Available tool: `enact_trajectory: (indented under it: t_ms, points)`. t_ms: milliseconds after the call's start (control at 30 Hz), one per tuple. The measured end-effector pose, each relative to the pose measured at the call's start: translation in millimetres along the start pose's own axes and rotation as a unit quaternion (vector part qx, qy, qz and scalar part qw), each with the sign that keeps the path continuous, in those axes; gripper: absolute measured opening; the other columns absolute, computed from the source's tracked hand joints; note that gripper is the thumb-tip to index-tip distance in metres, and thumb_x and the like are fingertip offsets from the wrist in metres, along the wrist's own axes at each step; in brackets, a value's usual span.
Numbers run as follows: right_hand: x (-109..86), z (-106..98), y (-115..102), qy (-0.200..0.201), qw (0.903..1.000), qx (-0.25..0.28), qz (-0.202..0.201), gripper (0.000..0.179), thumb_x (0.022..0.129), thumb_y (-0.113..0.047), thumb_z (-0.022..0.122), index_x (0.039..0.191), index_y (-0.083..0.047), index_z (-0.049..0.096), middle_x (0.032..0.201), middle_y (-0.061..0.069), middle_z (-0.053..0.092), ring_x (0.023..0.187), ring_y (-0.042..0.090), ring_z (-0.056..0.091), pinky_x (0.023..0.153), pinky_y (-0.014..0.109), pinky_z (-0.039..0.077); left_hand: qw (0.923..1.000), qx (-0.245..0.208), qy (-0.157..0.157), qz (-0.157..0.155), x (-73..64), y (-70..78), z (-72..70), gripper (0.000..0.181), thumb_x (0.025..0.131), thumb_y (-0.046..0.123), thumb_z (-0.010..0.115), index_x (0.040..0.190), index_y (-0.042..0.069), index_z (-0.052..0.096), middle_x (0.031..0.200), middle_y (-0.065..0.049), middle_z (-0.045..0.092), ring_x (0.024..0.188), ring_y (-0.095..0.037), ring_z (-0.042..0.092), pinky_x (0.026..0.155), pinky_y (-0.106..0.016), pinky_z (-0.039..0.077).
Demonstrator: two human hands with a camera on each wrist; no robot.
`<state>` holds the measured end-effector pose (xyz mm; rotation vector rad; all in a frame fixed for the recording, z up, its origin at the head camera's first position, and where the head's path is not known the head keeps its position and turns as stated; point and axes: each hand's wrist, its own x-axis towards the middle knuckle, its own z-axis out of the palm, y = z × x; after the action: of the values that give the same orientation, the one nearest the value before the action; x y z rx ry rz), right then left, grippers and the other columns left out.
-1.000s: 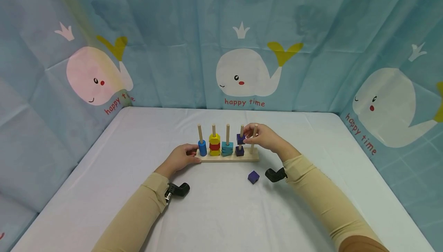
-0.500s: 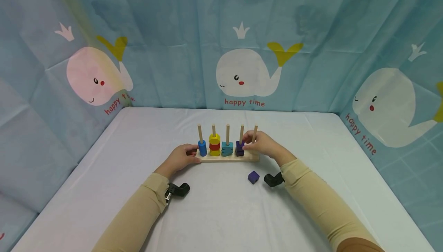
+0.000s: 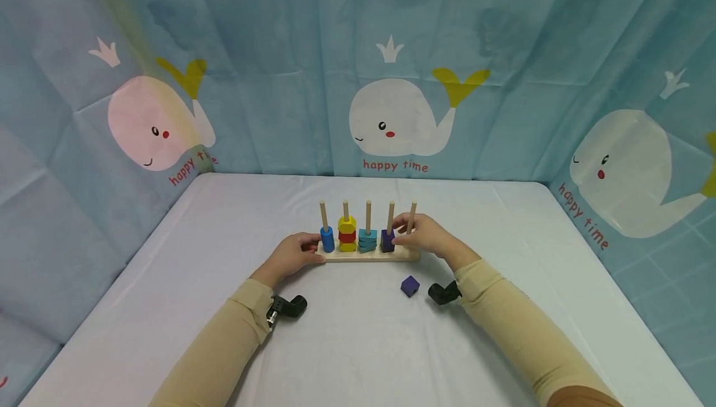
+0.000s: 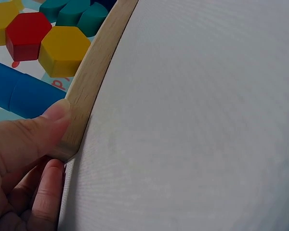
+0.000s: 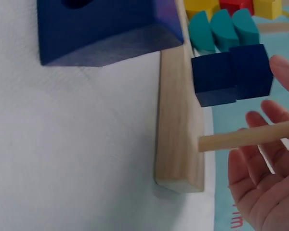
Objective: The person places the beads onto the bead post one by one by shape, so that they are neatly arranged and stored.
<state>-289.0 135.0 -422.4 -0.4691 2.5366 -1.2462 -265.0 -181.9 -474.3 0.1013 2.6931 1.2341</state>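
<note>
A wooden peg stacker (image 3: pixel 369 257) has its left end gripped by my left hand (image 3: pixel 291 255); in the left wrist view the thumb (image 4: pixel 55 113) lies on the base's edge, fingers below. Two purple square blocks (image 5: pixel 233 74) sit stacked on its fourth peg. Beside them is my right hand (image 3: pixel 425 233), fingers loosely spread behind the bare fifth peg (image 5: pixel 245 137). Its thumb tip (image 5: pixel 286 72) is at the upper block's edge; whether it touches I cannot tell. A loose purple block (image 3: pixel 410 286) lies on the table in front, large in the right wrist view.
Other pegs bear blue cylinders (image 3: pixel 327 239), yellow and red hexagons (image 3: pixel 347 233) and teal half-round blocks (image 3: pixel 367 240). A white cloth covers the table (image 3: pixel 347 345). Blue whale-print curtains (image 3: pixel 279 115) stand behind and at both sides.
My right hand has come down with a purple block along the fourth peg onto the lower one, and its fingers have loosened from it. The left hand keeps its grip on the base.
</note>
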Motion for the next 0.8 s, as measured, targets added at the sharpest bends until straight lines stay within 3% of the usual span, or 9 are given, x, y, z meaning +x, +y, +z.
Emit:
enact_trajectory:
  t_ms: [133, 300, 500, 667, 800]
  points:
    - [-7.4, -6.3, 0.8, 0.012, 0.9999, 0.002, 0.006, 0.042, 0.080, -0.018, 0.071, 0.117, -0.006, 0.057, 0.112, 0.011, 0.057, 0.098, 0.025, 0.054, 0.079, 0.038, 0.046, 1.0000, -0.002, -0.001, 0.003, 0.4, -0.8, 0.3, 0.057, 0.072, 0.029, 0.078, 0.124, 0.013, 0.058, 0.103, -0.002, 0.059, 0.090, -0.017, 0.050, 0.084, -0.033, 0.045]
    - [-19.4, -13.4, 7.6, 0.017, 0.9997, -0.006, 0.014, 0.031, 0.079, -0.016, 0.071, 0.104, -0.003, 0.059, 0.098, 0.009, 0.057, 0.086, 0.023, 0.054, 0.067, 0.031, 0.044, 1.0000, -0.005, 0.000, 0.003, 0.2, -0.6, 0.4, 0.057, 0.072, 0.028, 0.078, 0.123, 0.012, 0.058, 0.105, -0.002, 0.059, 0.090, -0.017, 0.051, 0.085, -0.033, 0.045]
    - [-40.2, -12.4, 18.2, 0.020, 0.9988, 0.007, 0.043, 0.024, 0.078, -0.019, 0.072, 0.095, -0.006, 0.060, 0.087, 0.004, 0.056, 0.078, 0.020, 0.050, 0.061, 0.030, 0.040, 1.0000, -0.004, 0.000, 0.004, -0.3, 0.0, 0.2, 0.057, 0.073, 0.027, 0.077, 0.124, 0.011, 0.058, 0.105, -0.002, 0.059, 0.090, -0.017, 0.051, 0.084, -0.033, 0.045]
    - [-55.4, -3.4, 24.1, -0.015, 0.9980, 0.046, 0.041, 0.022, 0.080, -0.020, 0.071, 0.091, -0.005, 0.061, 0.081, 0.004, 0.058, 0.073, 0.018, 0.050, 0.061, 0.031, 0.041, 1.0000, -0.001, 0.002, 0.007, -1.1, 1.7, -0.8, 0.056, 0.073, 0.026, 0.077, 0.124, 0.011, 0.058, 0.104, -0.003, 0.060, 0.089, -0.018, 0.050, 0.084, -0.033, 0.045]
    - [-61.9, 4.4, 25.9, -0.053, 0.9966, 0.047, 0.041, 0.023, 0.081, -0.024, 0.070, 0.092, -0.005, 0.063, 0.079, 0.001, 0.060, 0.072, 0.016, 0.052, 0.063, 0.031, 0.042, 1.0000, 0.000, 0.003, 0.003, -1.6, 2.4, -0.3, 0.055, 0.074, 0.025, 0.077, 0.124, 0.011, 0.058, 0.104, -0.003, 0.059, 0.089, -0.018, 0.050, 0.084, -0.033, 0.045]
